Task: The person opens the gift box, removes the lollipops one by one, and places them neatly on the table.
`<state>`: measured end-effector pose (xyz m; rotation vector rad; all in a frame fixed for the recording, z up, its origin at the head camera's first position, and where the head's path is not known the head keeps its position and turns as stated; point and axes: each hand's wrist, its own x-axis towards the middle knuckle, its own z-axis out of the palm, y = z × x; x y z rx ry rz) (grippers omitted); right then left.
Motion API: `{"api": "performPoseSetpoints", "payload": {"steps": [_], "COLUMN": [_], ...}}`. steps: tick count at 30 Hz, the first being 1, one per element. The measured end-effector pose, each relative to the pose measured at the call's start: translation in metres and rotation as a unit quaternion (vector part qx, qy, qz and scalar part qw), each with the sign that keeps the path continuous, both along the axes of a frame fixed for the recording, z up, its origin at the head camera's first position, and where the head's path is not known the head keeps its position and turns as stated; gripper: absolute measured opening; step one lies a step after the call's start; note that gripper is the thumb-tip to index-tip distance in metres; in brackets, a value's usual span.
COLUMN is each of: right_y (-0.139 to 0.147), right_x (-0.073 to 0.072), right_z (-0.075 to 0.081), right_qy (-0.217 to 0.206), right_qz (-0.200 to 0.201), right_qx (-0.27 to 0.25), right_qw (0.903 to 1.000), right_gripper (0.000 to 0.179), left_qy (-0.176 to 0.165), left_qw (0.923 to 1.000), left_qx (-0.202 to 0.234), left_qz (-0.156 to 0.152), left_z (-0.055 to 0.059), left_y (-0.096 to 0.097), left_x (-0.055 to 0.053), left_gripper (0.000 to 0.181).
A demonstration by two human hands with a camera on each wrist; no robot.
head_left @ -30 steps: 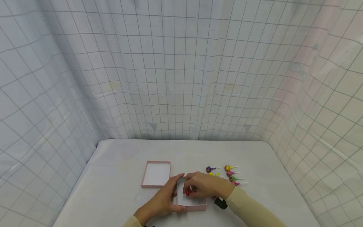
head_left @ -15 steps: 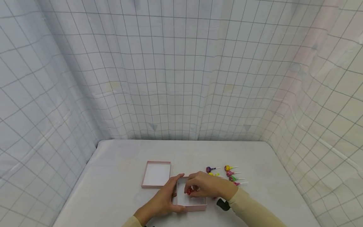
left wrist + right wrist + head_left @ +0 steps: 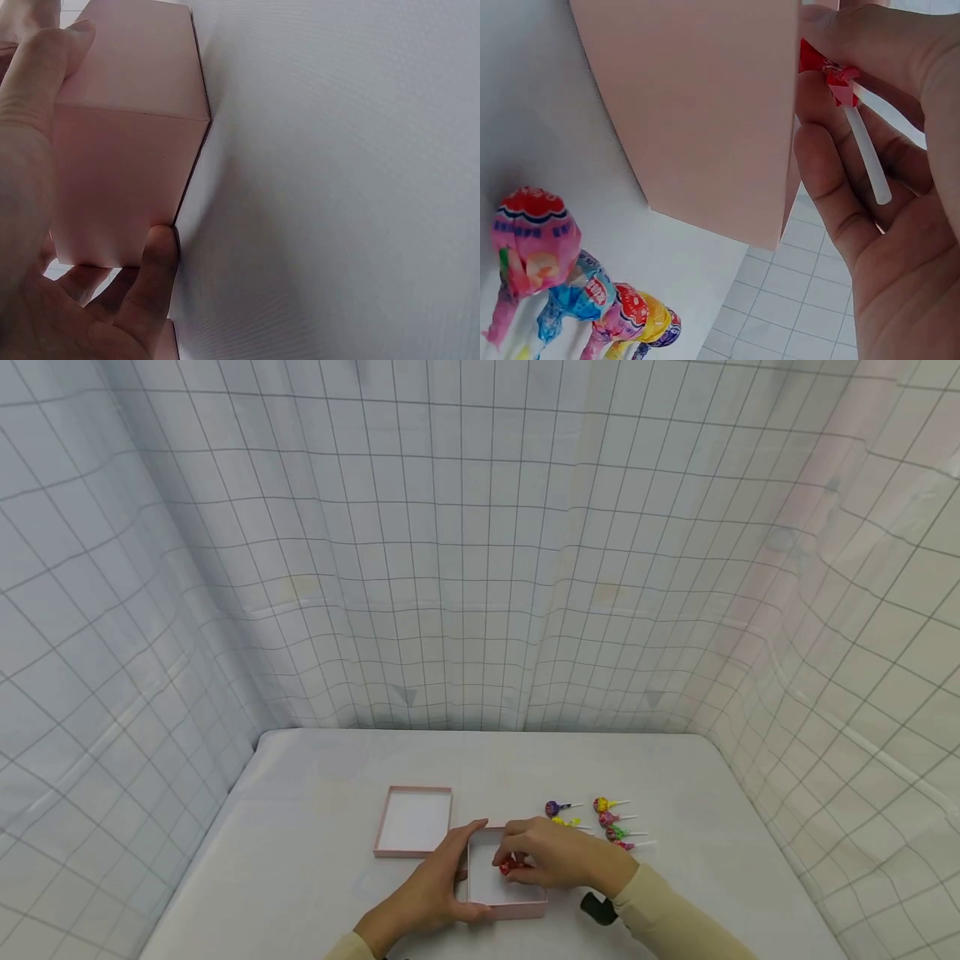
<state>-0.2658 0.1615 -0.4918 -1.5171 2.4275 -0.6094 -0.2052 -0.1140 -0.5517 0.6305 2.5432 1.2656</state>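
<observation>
A pink box (image 3: 519, 911) with a white inside stands on the table. My left hand (image 3: 431, 887) grips its left side, the thumb on the near wall and the fingertips (image 3: 160, 247) on the adjoining wall. Over the box's inside, my right hand (image 3: 555, 853) pinches a lollipop (image 3: 507, 867) by its red-wrapped head. The lollipop's white stick (image 3: 868, 154) points back toward the palm in the right wrist view. Whether the candy touches the box floor cannot be seen.
A shallow pink-rimmed lid (image 3: 412, 821) lies left of the box, white inside up. Several wrapped lollipops lie on the right, among them a purple one (image 3: 552, 808), a green one (image 3: 614, 832) and a blue one (image 3: 586, 291). Gridded curtains (image 3: 480, 568) surround the table.
My right hand has shifted slightly right within the box, the red lollipop still pinched in it. The left hand and the box have stayed in place.
</observation>
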Motion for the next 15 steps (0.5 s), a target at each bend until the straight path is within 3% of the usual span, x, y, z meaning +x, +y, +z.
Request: {"api": "performPoseSetpoints", "payload": {"steps": [6, 15], "right_y": [0.008, 0.017], "right_x": [0.0, 0.006], "right_z": [-0.005, -0.001], "right_qy": [0.015, 0.024], "right_qz": [0.001, 0.001], "right_qx": [-0.02, -0.037], "right_qw": [0.9997, 0.999], "right_gripper": [0.017, 0.015], "left_qy": [-0.004, -0.003], "left_qw": [0.9999, 1.0], "left_qx": [0.015, 0.009], "left_qz": [-0.003, -0.001], "left_z": [-0.002, -0.002], "left_y": [0.0, 0.001], "left_x": [0.0, 0.0], "left_gripper": [0.126, 0.128]}}
